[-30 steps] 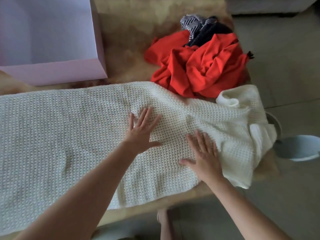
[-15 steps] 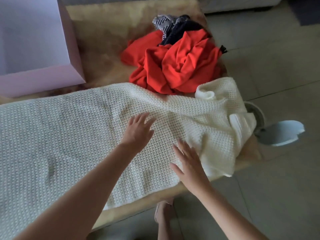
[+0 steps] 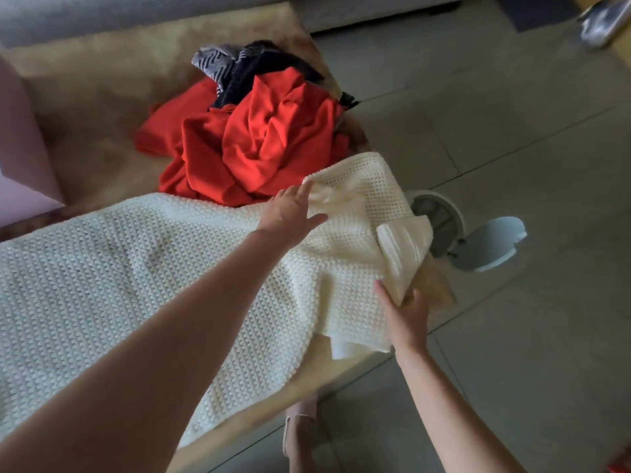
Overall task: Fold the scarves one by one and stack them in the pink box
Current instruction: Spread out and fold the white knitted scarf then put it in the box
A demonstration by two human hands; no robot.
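Observation:
A long white knitted scarf [image 3: 143, 268] lies spread along the tan table [image 3: 95, 107], its right end bunched and hanging over the table's corner. My left hand [image 3: 293, 213] reaches over to the far right edge of that end, fingers stretched out and blurred, touching the cloth. At the near right corner, my right hand [image 3: 406, 312] holds the hanging fold between thumb and fingers. A crumpled red scarf [image 3: 266, 141] lies behind, with a dark and striped scarf [image 3: 239, 66] on top. Only a side of the pink box [image 3: 20, 148] shows at the left edge.
A grey sofa [image 3: 136, 11] runs along the back. On the tiled floor right of the table stands a round white device [image 3: 440, 216] beside a pale blue object [image 3: 491, 244]. My foot in a pink slipper [image 3: 300, 428] is under the near edge.
Both hands left the scarf's middle and moved right to its bunched end. The left hand went to the far edge, the right took the near fold. The view swung right.

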